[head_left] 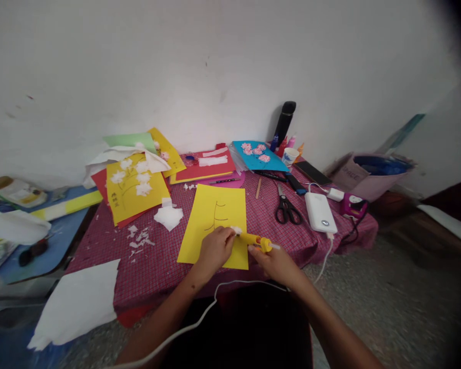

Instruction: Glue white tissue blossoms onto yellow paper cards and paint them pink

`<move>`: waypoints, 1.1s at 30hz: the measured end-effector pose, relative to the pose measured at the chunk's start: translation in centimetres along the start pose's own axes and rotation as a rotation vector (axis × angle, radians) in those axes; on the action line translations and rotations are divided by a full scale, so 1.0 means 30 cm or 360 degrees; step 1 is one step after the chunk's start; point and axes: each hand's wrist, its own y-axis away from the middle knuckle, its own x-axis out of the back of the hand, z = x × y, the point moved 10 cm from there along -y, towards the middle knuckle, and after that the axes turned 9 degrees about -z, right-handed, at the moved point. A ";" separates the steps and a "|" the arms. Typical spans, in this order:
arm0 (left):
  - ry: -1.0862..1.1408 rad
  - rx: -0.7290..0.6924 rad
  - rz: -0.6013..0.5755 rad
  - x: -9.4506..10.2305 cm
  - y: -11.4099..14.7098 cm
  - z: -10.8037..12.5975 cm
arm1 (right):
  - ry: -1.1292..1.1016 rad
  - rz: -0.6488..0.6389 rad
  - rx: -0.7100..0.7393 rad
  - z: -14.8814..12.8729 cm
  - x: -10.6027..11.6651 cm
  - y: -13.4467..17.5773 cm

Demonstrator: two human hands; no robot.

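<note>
Tuft (236,230), white, partly hidden, pinched in left fingers (229,233); right fingers (254,250) grip yellow glue gun (253,240).

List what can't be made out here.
Head view:
- Glue gun: handle hidden by the right hand.
- White piece: partly covered by the left hand.
- Gun-to-piece contact: too small to tell.
- Writing on the front flowered yellow card: too small to read.
- White sheet, far left: cut off by the picture's edge.

I see blk garment (246,328) at the lap, thin red edge (311,341) R side; L hand (216,247), R hand (272,262) bare; sm dark spot (193,287) nr L wrist; white cable (249,281) across.
</note>
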 end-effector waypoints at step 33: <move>-0.0235 0.0088 -0.0096 -0.014 -0.021 0.027 | -0.0244 -0.0050 -0.0132 0.027 -0.014 0.012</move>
